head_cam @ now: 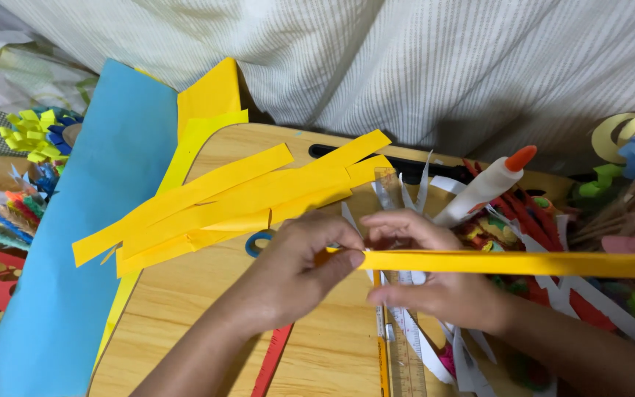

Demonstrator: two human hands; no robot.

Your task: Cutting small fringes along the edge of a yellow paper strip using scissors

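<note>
Over a small wooden lap table (207,309), my left hand (295,268) pinches the near end of a long yellow paper strip (523,263) that runs off to the right edge. My right hand (424,272) grips the same strip just right of the left hand, thumb below and fingers curled on top. Several more yellow paper strips (229,198) lie fanned on the table beyond my hands. A clear ruler (398,345) lies under my right hand.
A white glue bottle with an orange cap (490,187) lies at the right. A blue paper sheet (90,242) and a yellow sheet (207,99) lean at the left. Paper flowers (34,136) and coloured scraps sit at both sides. A striped cloth (406,59) lies behind.
</note>
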